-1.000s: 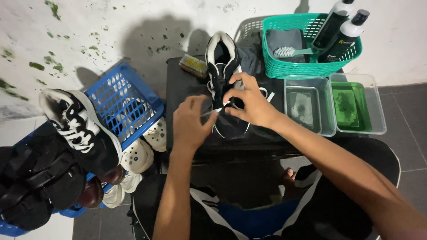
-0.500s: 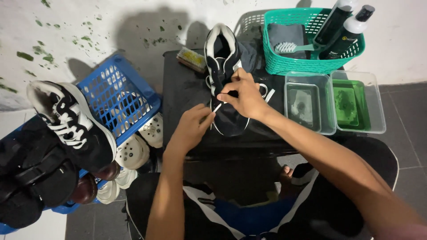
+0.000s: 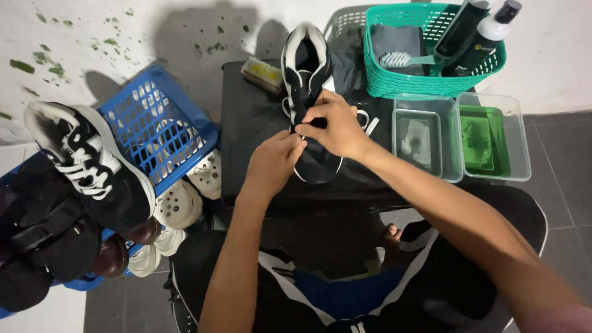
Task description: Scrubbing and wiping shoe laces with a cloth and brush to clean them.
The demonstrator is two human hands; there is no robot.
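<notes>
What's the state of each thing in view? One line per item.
Black sneaker: upright on the black table, laces loose.
Left hand: pinching at the laces.
Right hand: gripping the sneaker's lace area.
Green basket: holds bottles, brush.
Clear tubs: open, liquid inside.
Blue crate: tilted.

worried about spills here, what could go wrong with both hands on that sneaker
Two risks, both judgement. The clear tub of liquid sits close beside the right hand, so a sideways jerk of the forearm might knock it. The black and white sneaker lies on the black table and is held only near its middle by the left hand, so it could twist.
</notes>
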